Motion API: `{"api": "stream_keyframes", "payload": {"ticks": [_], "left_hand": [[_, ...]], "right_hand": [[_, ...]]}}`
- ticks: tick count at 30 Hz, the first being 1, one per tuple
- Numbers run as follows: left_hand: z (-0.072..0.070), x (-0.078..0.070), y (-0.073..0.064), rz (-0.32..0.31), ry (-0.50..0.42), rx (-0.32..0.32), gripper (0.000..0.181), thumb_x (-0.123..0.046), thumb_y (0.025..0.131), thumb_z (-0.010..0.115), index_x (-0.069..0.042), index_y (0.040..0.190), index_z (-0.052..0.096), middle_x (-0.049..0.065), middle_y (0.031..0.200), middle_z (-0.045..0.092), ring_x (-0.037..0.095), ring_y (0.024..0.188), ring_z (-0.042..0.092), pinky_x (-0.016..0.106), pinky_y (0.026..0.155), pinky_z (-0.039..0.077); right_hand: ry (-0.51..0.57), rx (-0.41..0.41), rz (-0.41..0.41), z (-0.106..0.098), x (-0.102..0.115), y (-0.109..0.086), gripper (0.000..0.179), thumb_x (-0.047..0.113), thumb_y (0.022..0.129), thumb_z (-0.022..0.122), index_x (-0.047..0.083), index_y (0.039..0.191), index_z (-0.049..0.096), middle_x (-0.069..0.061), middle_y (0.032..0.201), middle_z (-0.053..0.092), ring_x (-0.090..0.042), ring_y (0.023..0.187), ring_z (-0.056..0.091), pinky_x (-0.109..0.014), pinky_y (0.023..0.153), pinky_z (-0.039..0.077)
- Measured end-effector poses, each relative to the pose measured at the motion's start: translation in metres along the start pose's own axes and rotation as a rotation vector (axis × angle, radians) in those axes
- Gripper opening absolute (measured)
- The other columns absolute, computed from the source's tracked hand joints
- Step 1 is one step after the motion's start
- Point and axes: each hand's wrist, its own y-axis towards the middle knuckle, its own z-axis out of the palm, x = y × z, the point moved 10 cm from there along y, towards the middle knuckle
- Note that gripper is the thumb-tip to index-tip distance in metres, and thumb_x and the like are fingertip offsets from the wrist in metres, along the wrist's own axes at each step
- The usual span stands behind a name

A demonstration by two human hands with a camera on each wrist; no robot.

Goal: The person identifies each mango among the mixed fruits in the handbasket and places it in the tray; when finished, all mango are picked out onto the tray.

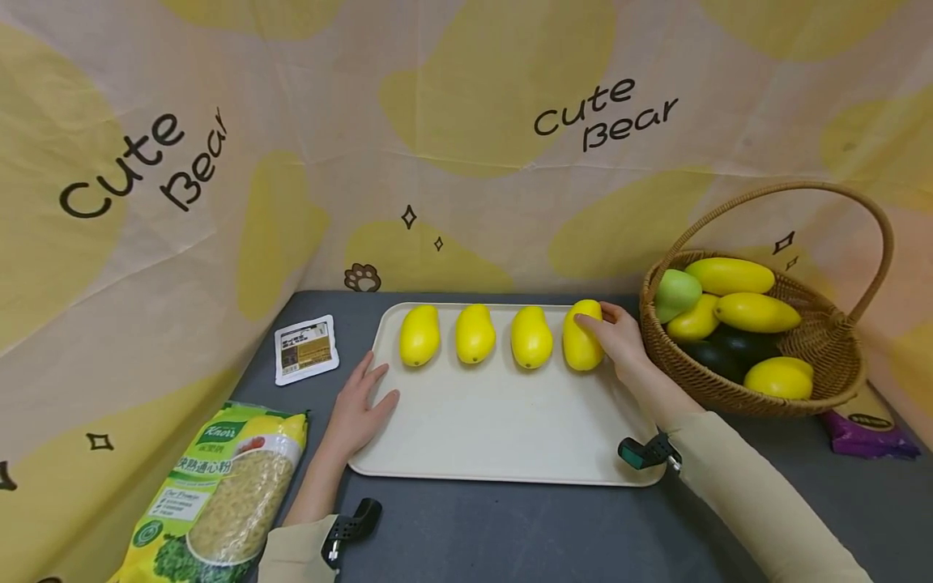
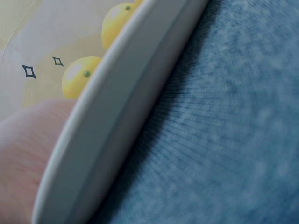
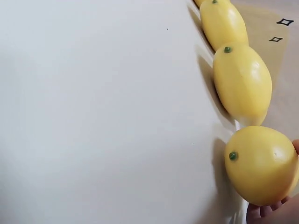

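Several yellow mangoes stand in a row along the far side of a cream tray (image 1: 503,429); from the left, one mango (image 1: 419,336), a second mango (image 1: 475,334) and a third mango (image 1: 531,337) lie untouched. My right hand (image 1: 619,336) grips the rightmost mango (image 1: 583,344), thumb on top and fingers round its far right side. In the right wrist view that mango (image 3: 259,163) shows a green stem dot, with fingertips under it. My left hand (image 1: 359,413) rests on the tray's left edge, fingers spread and relaxed. The left wrist view shows the tray's side wall (image 2: 112,98) close up.
Right of the tray, a wicker basket (image 1: 838,389) with a tall handle holds yellow fruits, a green fruit (image 1: 676,293) and dark fruits. A purple packet (image 1: 871,433) lies partly behind it. At left are a white pouch (image 1: 306,351) and a Knorr pasta bag (image 1: 226,494).
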Motion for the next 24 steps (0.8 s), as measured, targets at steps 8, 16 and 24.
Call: {"api": "stream_keyframes", "payload": {"ticks": [8,16,24], "left_hand": [[0.0,0.001,0.0,0.002,0.0,-0.005,0.055,-0.026,0.096,0.059,-0.003,0.145,0.045,0.012,0.162,0.016,0.037,0.145,0.018,0.063,0.112,0.016],[0.0,0.002,0.0,-0.003,-0.003,-0.002,0.056,-0.027,0.097,0.059,-0.004,0.145,0.044,0.012,0.162,0.015,0.037,0.146,0.017,0.062,0.112,0.016],[-0.001,-0.001,-0.001,0.002,-0.016,-0.005,0.055,-0.026,0.096,0.06,-0.003,0.144,0.045,0.012,0.162,0.016,0.037,0.145,0.018,0.061,0.112,0.018]], "right_hand": [[-0.004,-0.029,-0.003,-0.001,-0.006,0.011,0.078,0.033,0.093,0.065,0.001,0.152,0.025,-0.022,0.15,0.035,-0.033,0.137,0.036,-0.041,0.112,0.031],[-0.032,-0.029,-0.006,0.001,-0.009,0.016,0.076,0.037,0.093,0.063,0.0,0.15,0.028,-0.022,0.148,0.038,-0.033,0.134,0.038,-0.041,0.112,0.032],[-0.031,-0.001,0.007,0.005,-0.014,0.021,0.078,0.042,0.094,0.061,0.0,0.15,0.028,-0.021,0.148,0.037,-0.033,0.133,0.038,-0.04,0.112,0.032]]}}
